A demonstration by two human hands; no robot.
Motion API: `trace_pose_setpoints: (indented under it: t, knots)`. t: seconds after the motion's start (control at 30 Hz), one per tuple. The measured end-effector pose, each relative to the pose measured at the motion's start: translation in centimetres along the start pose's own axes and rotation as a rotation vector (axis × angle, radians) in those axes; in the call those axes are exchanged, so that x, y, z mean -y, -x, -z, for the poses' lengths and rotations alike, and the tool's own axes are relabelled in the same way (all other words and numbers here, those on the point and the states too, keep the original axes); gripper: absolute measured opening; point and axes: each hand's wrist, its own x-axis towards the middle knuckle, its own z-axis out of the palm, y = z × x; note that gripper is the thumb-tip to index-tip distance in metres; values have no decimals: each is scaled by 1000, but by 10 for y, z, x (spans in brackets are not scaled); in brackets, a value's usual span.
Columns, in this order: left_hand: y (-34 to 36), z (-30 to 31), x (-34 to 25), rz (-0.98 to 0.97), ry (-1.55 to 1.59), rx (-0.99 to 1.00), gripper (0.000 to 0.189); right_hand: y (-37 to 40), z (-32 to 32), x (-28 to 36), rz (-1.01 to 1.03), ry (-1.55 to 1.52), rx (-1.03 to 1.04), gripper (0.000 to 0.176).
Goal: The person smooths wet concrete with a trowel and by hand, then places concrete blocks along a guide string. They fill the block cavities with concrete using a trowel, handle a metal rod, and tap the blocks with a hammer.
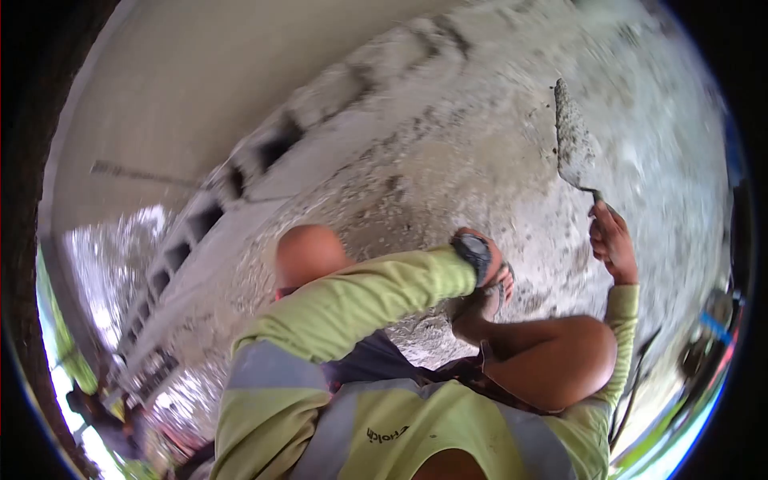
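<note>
The right hand (pixel 612 240) closes round a mortar-coated trowel (pixel 574 136) at two o'clock; how open the left hand (pixel 490 258) is, I cannot tell.

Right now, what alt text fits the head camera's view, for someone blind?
The right hand holds a caked trowel over rough grey ground. The left arm, in a yellow-green sleeve, crosses the body, its hand near a foot; hollow blocks lie beyond.

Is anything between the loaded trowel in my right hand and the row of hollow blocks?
Nothing visible stands between the trowel and the hollow blocks, only rough grey surface. Your left hand is lower in view, off that line.
</note>
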Motion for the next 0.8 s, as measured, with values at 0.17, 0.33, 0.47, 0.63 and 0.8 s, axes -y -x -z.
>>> trace_pose_setpoints:
  t: [0.17, 0.33, 0.47, 0.63, 0.8]
  knots:
    - [-5, -16, 6, 29, 56, -97, 17, 12, -62, 112, 139, 266, 286, 36]
    - [-37, -43, 15, 67, 67, -249, 16, -7, -141, 201, 332, 644, 511, 35]
    - [-52, -50, 19, 48, 129, -303, 16, -5, -210, 245, 477, 881, 611, 37]
    - [-68, -58, 18, 237, 68, -330, 16, 2, -269, 256, 1009, 1187, 542, 34]
    - [-32, -38, 14, 141, 88, -274, 15, 42, -291, 240, 1570, 1506, 125, 34]
